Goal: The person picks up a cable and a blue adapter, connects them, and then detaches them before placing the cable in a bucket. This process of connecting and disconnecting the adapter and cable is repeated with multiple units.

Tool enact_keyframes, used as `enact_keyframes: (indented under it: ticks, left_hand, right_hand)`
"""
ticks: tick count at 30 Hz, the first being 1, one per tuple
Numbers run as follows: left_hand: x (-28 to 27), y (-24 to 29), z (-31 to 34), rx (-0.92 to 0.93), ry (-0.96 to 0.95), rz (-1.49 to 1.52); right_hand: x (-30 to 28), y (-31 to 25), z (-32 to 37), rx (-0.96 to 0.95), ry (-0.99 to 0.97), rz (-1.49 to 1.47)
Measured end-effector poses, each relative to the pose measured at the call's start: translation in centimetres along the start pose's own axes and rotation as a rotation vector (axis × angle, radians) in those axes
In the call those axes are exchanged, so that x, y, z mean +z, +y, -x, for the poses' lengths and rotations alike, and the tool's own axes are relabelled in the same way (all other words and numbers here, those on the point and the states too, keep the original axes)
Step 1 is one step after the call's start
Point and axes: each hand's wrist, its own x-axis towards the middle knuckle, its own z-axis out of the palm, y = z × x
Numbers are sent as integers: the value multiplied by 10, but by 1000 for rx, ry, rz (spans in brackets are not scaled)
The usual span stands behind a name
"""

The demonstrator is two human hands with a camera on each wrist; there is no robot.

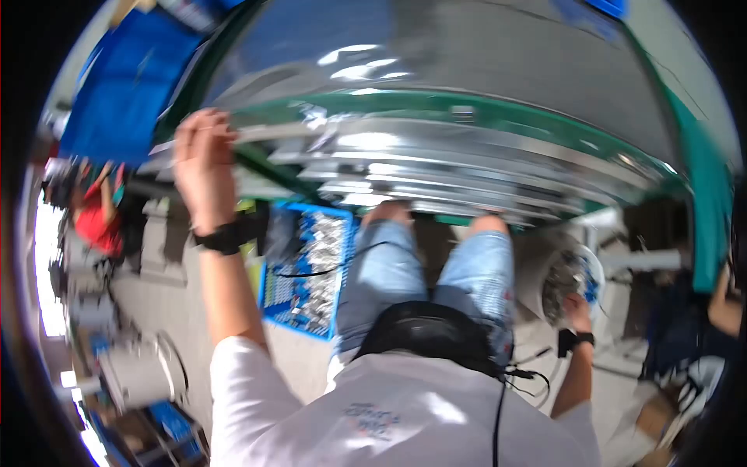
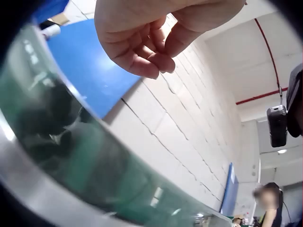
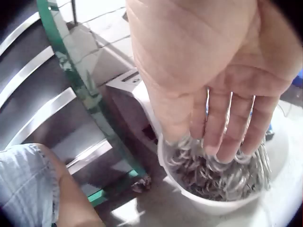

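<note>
My right hand [image 3: 213, 85] reaches over a white bucket [image 3: 208, 204] with its fingers extended downward. Below and behind the fingertips, in the right wrist view, the bucket holds a heap of shiny, curved metal pieces [image 3: 213, 182]. No piece shows in the palm. My left hand [image 1: 206, 167] is raised at the left edge of a green-framed table [image 1: 498, 117] with a glossy top. Its fingers hang loosely curled in the left wrist view, with nothing between them.
A blue basket [image 1: 307, 208] with many small metal parts stands on the floor left of my legs. Shelf-like metal bars [image 1: 436, 175] run under the table edge. A person in red [image 1: 101, 222] is at the far left, near another white bucket [image 1: 136, 377].
</note>
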Motion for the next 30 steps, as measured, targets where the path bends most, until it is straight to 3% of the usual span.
enact_keyframes:
  ticks: [1,5,11,13,17,20,21,24,25,26,30]
  left_hand:
    - [-31,-22,5,-45,34,7]
    - [-134,-116,53,-142,419,-60]
    - [-308,-287,184,-612,650,-168]
    - [-326,-307,226,-752,878,-301]
    - [-371,-370,324,-1143,971,-390]
    - [-366,-417,374,-1227,1004,-201]
    - [-384,-462,409,-1269,800,-141]
    - [-329,-430,357,-1409,696,-106]
    - [-336,-455,364,-1328,509,30]
    - [-337,-480,371,-1363,493,25]
    - [-313,-495,335,-1441,449,-77]
  right_hand:
    - [-12,-26,-5,-2,-5,-61]
    - [-46,-216,-4,-170,-81,6]
    - [-30,-428,13,-501,-271,136]
    - [-14,-480,21,-606,-347,218]
    - [24,-541,27,-726,-450,310]
    - [49,-563,25,-749,-466,380]
    - [55,-567,25,-769,-471,420]
    - [66,-581,27,-732,-488,473]
    - [68,-584,28,-715,-495,501]
    - [69,-583,26,-778,-475,528]
    - [72,-596,30,-675,-422,538]
